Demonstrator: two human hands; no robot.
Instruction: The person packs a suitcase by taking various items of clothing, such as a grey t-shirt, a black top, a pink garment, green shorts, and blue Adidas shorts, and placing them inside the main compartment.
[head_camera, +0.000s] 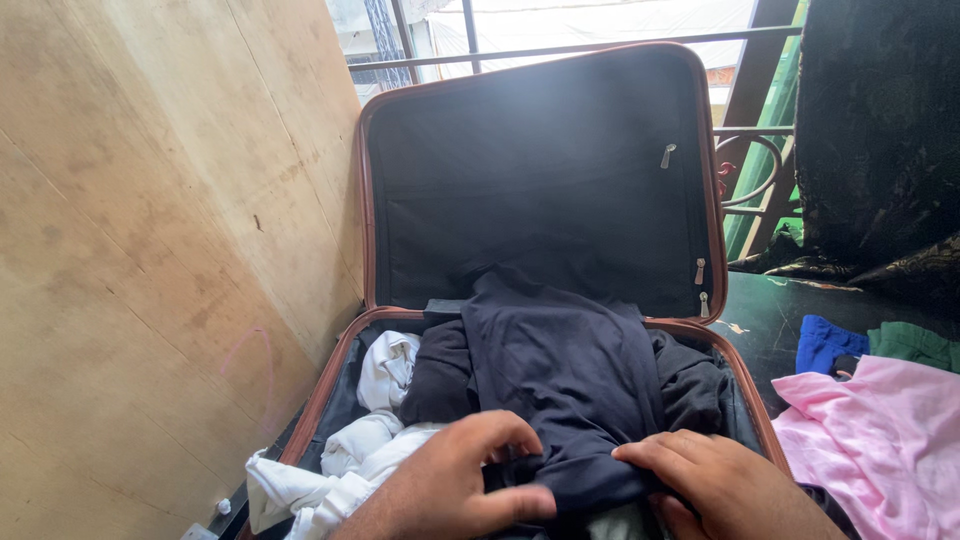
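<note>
An open suitcase (366, 250) with a brown rim and dark lining stands with its lid upright against a window. Inside lies a dark navy garment (565, 370) draped over a dark grey garment (697, 385), with white clothes (385, 372) at the left. My left hand (450, 485) presses on the near end of the navy garment, fingers curled into the fabric. My right hand (720, 485) lies flat on the same garment's right side, fingers pointing left.
A plywood wall (150, 250) rises on the left. To the right lie a pink garment (885, 440), a blue cloth (825, 342) and a green cloth (915, 343) on a dark surface. A dark patterned curtain (880, 130) hangs at the upper right beside metal window bars (560, 47).
</note>
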